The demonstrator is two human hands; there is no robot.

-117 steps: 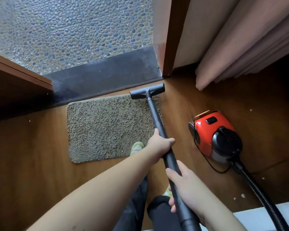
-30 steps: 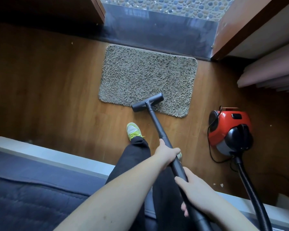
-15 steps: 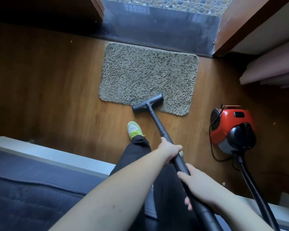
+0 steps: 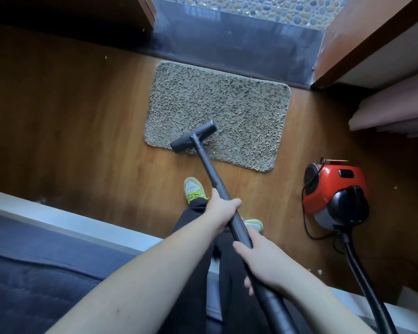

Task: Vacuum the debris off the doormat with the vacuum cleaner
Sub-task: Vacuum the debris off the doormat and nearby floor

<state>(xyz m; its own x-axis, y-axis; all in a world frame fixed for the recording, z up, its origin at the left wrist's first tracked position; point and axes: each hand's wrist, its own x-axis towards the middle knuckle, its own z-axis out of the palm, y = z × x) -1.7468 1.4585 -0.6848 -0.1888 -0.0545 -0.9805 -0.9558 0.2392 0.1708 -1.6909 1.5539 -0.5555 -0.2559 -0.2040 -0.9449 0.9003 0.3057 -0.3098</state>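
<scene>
Head view: both hands [image 4: 221, 209] around wand [image 4: 210, 168]; nozzle [image 4: 193, 139] on doormat [image 4: 227, 109]

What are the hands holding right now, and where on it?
Both hold the vacuum wand: left hand around its middle, right hand lower, near the hose end.

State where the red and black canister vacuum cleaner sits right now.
In the head view, the red and black canister vacuum cleaner stands on the brown wooden floor, right of the shaggy grey-beige doormat and apart from it.
</scene>
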